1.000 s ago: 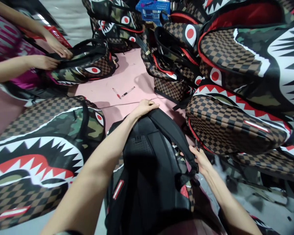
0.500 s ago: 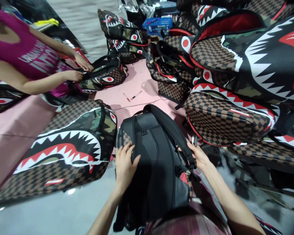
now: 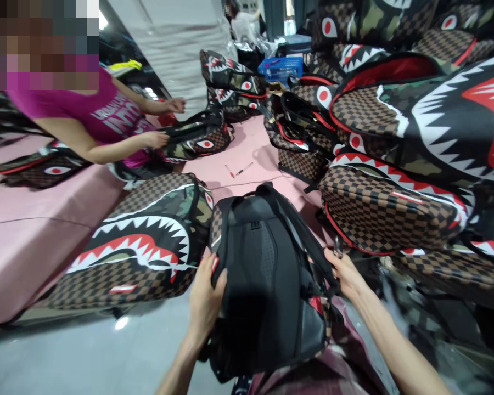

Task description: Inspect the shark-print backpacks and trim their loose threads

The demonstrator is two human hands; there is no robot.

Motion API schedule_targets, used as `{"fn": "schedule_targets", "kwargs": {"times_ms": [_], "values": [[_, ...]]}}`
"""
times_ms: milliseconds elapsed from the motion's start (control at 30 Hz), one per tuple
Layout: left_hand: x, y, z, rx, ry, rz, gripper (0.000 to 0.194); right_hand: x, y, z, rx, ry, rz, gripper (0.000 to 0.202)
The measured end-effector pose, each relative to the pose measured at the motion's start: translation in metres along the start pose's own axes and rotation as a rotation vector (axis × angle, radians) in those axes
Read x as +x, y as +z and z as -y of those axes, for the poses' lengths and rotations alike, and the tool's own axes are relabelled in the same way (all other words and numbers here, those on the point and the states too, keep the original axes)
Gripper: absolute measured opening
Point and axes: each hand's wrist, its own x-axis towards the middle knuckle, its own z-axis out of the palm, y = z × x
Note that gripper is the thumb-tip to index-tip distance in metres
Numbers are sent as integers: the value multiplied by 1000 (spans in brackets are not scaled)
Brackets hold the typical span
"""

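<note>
A black backpack (image 3: 257, 274) with a padded back panel faces up in front of me, its far end against the pink table's edge. My left hand (image 3: 208, 291) grips its left side, the thumb over the back panel and the fingers round the checkered edge. On the other side, my right hand (image 3: 346, 274) is closed at the right shoulder strap (image 3: 308, 241). Small metal snips (image 3: 337, 247) stick up from the same hand. Left of the backpack lies a checkered and camouflage shark-mouth backpack (image 3: 148, 252).
More shark-print backpacks (image 3: 387, 203) are piled on the right. Two pens (image 3: 243, 169) lie on the pink table (image 3: 255, 142). A blue basket (image 3: 280, 70) stands at the back. Across the table, a person in a magenta shirt (image 3: 119, 118) handles another backpack (image 3: 201, 134).
My left hand has shifted from the back panel down round the backpack's left side. The view has swung up and left. The other person's far hand has lifted from their backpack.
</note>
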Motion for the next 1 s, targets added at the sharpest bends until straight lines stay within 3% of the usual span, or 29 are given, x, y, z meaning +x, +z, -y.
{"fn": "schedule_targets", "kwargs": {"times_ms": [100, 200, 333, 433, 533, 600, 633, 700, 767, 833, 933, 1000], "values": [[55, -11, -5, -31, -57, -44, 44, -6, -11, -3, -224, -81, 0, 35], [104, -9, -2, -120, -145, -66, 43, -3, -26, -11, -467, -100, -33, 34], [133, 3, 12, -211, -207, -46, 40, 11, -24, 1, -615, -127, -87, 36], [132, 7, 22, -201, -212, -35, 39, 37, 23, 36, -549, -297, -120, 40], [135, 10, 27, -60, -142, -83, 38, 86, 103, 71, -588, -512, 36, 36], [148, 14, 26, 105, -32, -140, 38, 128, 156, 87, -751, -598, 164, 36], [157, 18, 25, 177, 51, -135, 39, 148, 178, 93, -884, -638, 165, 38], [181, 29, 23, 243, 239, -8, 40, 183, 208, 100, -1075, -679, 141, 38], [208, 43, 22, 219, 326, 200, 40, 208, 220, 103, -1207, -710, 96, 36], [232, 57, 24, 189, 280, 333, 37, 221, 218, 105, -1390, -731, 56, 43], [253, 73, 33, 159, 213, 411, 27, 227, 204, 106, -1690, -731, 5, 39], [259, 78, 38, 117, 193, 441, 22, 228, 197, 107, -1757, -731, 27, 31]]}}
